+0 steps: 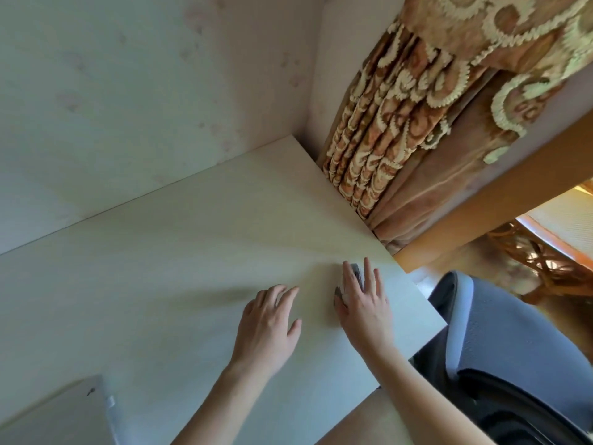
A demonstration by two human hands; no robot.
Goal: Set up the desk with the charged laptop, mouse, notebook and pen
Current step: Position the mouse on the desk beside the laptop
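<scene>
1. Two hands lie on the pale desk [160, 252]; my right hand [364, 303] covers the mouse [354, 276], fingers loosely spread over its back, thumb against its left flank.
2. My left hand [272, 319] rests flat and empty just to the left, fingers lightly parted, holding nothing.
3. The mouse sits near the desk's right edge, its long axis running away from me along the line of my right fingers; its front end shows between the index and middle fingers.
4. The closed laptop [54, 415] lies at the near left corner, well apart from the mouse.
5. Judgement: the right hand is the nearer and should make any final nudge of the mouse. Neither notebook nor pen is in view.
</scene>
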